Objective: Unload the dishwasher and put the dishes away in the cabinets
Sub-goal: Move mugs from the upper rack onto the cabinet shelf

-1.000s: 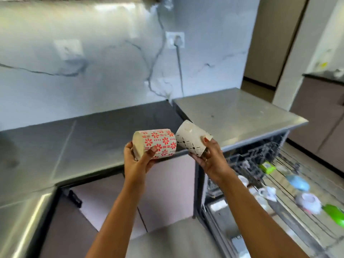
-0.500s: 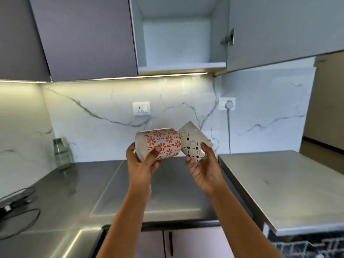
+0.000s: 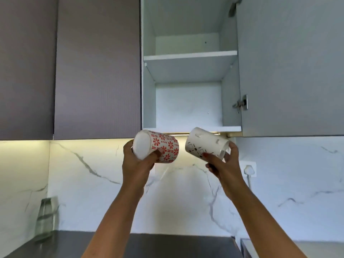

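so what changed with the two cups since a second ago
Both hands rose from counter level by the dishwasher to just under the open cabinet. The cups no longer touch. Unchanged: left hand grips the red flowered cup, right hand the white cup.

Both arms raised, L hand point(image 3: 136, 164) & R hand point(image 3: 222, 164) each curled shut round smth, slightly apart.

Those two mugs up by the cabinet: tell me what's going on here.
A person is putting dishes away. The left hand holds a red-flowered mug on its side, and the right hand holds a white mug with dark markings, also tilted. Both are raised just below the open cabinet, whose two shelves look bare. Neither mug is on a shelf yet.
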Motion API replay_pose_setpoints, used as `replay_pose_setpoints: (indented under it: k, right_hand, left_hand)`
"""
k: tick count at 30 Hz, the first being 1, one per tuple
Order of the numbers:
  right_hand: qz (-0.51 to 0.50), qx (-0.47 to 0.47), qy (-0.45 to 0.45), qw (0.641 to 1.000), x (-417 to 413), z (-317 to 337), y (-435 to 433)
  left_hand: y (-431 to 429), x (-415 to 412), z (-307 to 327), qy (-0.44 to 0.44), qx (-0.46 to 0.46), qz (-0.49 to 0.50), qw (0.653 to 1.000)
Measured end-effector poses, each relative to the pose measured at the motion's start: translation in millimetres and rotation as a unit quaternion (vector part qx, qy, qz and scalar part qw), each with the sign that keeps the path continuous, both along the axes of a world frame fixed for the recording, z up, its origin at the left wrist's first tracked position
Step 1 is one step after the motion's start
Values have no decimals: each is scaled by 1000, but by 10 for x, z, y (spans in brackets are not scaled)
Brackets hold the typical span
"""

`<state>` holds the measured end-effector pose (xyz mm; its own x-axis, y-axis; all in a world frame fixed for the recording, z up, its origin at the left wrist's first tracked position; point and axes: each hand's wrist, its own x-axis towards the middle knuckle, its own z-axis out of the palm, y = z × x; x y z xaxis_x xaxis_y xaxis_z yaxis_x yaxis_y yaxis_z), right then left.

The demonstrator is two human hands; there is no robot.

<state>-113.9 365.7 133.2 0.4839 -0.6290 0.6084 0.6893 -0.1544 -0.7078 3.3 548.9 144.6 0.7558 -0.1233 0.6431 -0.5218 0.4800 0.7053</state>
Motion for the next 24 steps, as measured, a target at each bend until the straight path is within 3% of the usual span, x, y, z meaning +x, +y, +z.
replay_pose_setpoints:
  k: [7, 14, 24]
  right_hand:
    - [-134, -97, -21, 986, 495, 921, -433]
    - [-284, -204, 3, 937, 1038, 1509, -806]
    - [-286, -192, 86, 935, 1696, 1857, -1173]
  left_hand:
    - [-328, 702, 769, -75, 87, 100, 988]
    - [-793, 1292, 1485, -122, 177, 109, 971]
    - [-1304, 1975, 1934, -140, 346, 103, 922]
